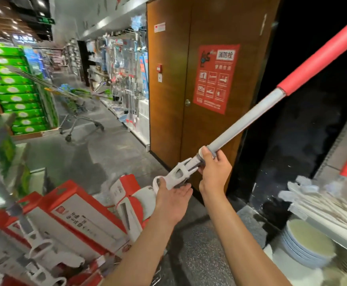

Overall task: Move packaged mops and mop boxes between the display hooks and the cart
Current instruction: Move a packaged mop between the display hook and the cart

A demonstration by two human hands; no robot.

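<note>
A mop with a grey pole (244, 122) and a red foam sleeve (321, 56) slants from the centre up to the top right. My right hand (213, 170) grips the pole just above its white plastic end piece (178, 174). My left hand (172, 197) lies palm-up under that end piece, thumb on its loop, fingers fairly straight. Below left, several red and white mop boxes (79, 221) lie stacked in the cart, along with other mop handles (36, 244).
A wooden door (189, 79) with a red notice stands straight ahead. A second shopping cart (79, 112) stands in the aisle by hanging goods (127, 65). Green cartons (15, 89) are piled at left. Stacked plates (309, 242) and white mop heads (304, 193) sit at right.
</note>
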